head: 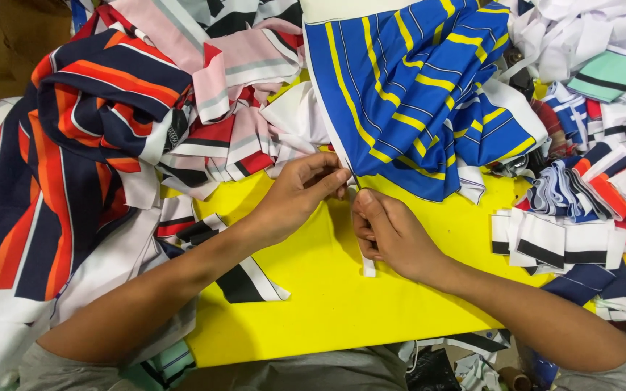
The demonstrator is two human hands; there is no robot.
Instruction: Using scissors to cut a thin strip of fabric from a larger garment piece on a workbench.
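Note:
My left hand [300, 190] pinches the lower edge of a blue cloth with yellow and white stripes [414, 87], fingers closed on the hem near the middle of the view. My right hand [389, 233] lies just right of it, fingers curled round a narrow white strip [368, 266] whose end hangs below the hand. Both hands rest over a bright yellow fabric sheet [327, 289] spread on the work surface. The hands nearly touch each other.
A heap of navy, orange and white striped cloth [74, 145] fills the left. Pink, red and white pieces [233, 101] lie behind the hands. Folded striped collar strips [559, 242] and white scraps [581, 29] are stacked at the right.

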